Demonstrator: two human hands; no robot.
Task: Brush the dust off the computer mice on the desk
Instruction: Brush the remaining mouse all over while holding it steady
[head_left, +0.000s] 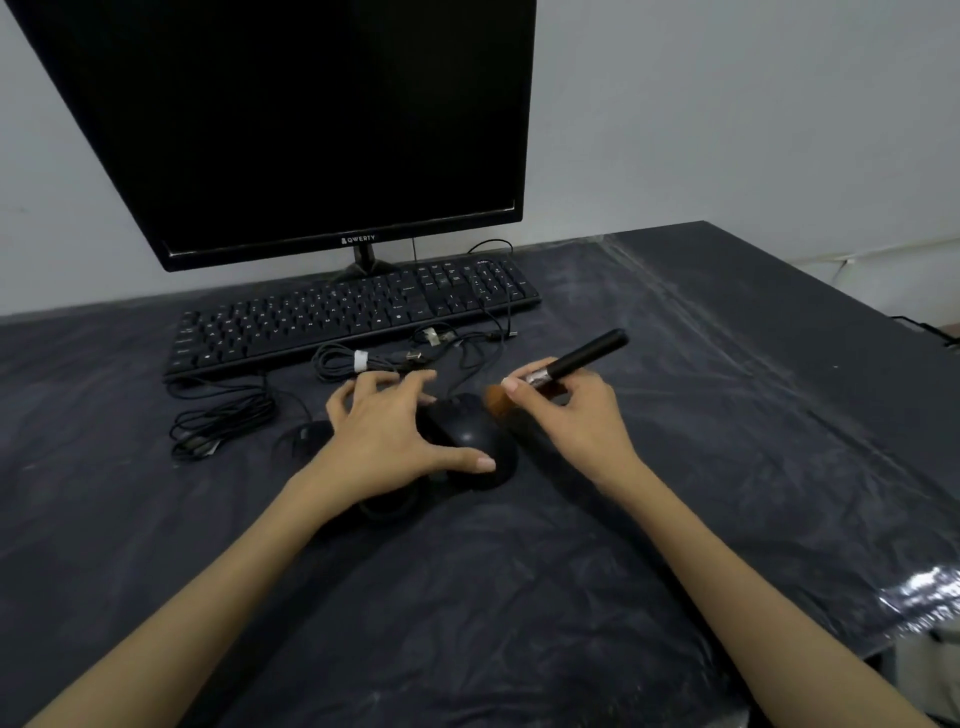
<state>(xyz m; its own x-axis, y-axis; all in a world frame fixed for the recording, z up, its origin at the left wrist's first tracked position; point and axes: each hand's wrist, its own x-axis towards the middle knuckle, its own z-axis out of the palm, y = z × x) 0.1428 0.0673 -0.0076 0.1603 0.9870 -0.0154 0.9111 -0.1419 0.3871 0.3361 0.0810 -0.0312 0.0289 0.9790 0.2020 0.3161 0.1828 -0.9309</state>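
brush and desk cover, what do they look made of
The brush seems to have a matte black handle, plastic or painted wood, a shiny metal-looking collar and soft orange-brown bristles, blurred here. The right hand pinches it at the collar. The desk cover looks like thin clear plastic film over a dark surface: it wrinkles and throws glossy glints near the edge.

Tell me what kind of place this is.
Probably a computer desk in an office or workroom: a dark monitor and a keyboard sit on a plastic-covered desk against a bare wall, with a mouse and loose cables.
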